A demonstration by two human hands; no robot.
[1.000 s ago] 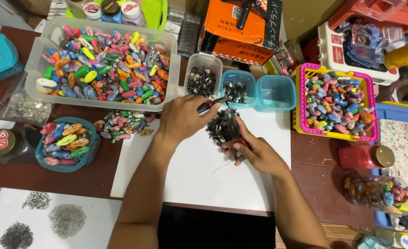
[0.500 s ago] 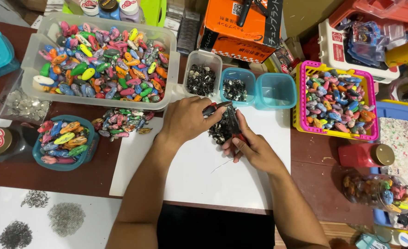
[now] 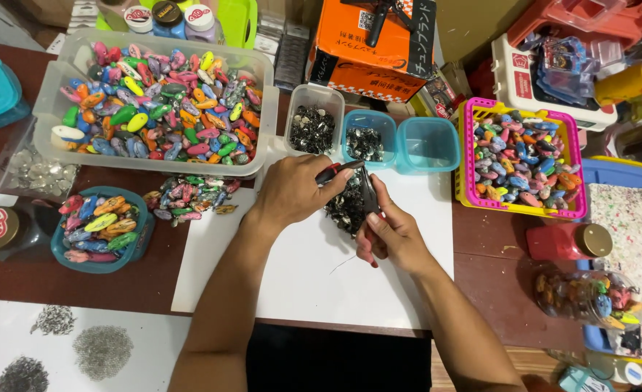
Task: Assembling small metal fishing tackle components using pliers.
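The left hand [image 3: 295,190] is closed around the red handle of a pair of pliers [image 3: 350,174], whose dark tips point toward the right hand. The right hand [image 3: 390,234] has its fingers pressed together, pinching something small and dark against the plier tips; what the piece is cannot be told at this size. Both hands meet over a heap of dark metal bits [image 3: 346,207], which lies on the white sheet [image 3: 314,279] directly under the grip.

Just beyond the grip stand three small tubs: a clear one [image 3: 315,120] and a teal one [image 3: 368,138], both holding dark bits, and a second teal tub [image 3: 427,145] to the right of them. Beyond and left of the left hand sits a big clear bin [image 3: 154,101] of coloured lures, with a loose cluster of lures [image 3: 190,196] just beside the left wrist and a teal bowl [image 3: 103,232] of them farther left. Well to the right of the right hand is a pink basket [image 3: 521,156] of more lures.
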